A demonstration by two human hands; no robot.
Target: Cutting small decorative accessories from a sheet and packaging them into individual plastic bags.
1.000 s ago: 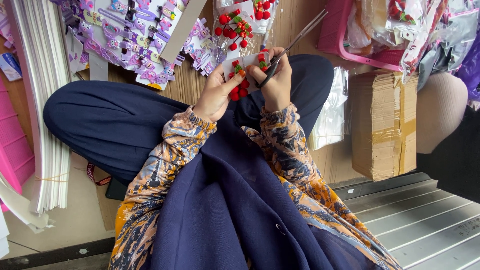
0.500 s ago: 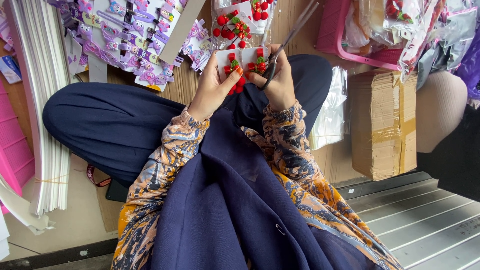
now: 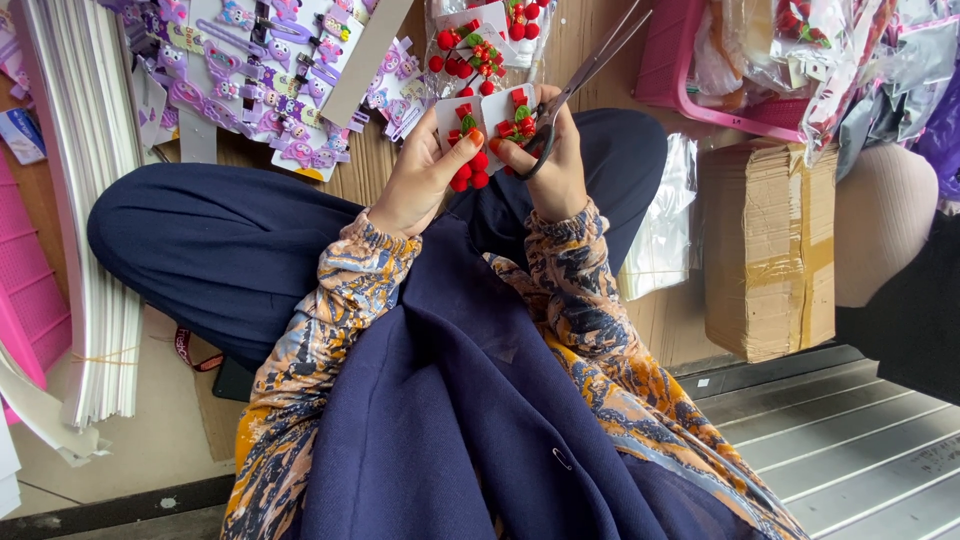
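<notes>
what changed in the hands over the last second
The scissors in the right hand swung from closed to slightly open, blades still pointing up-right. The left hand shifted its thumb on the white card of red cherry clips, which sits a little higher. Both hands keep their grip; lap and floor items are unchanged.

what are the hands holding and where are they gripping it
Both hands pinch a white card of red cherry clips: the left hand at its left edge, the right hand at its right edge. The right hand also holds scissors by the handle loops.

The scissors (image 3: 585, 68) now gape (blades apart), card (image 3: 487, 115) tilted
</notes>
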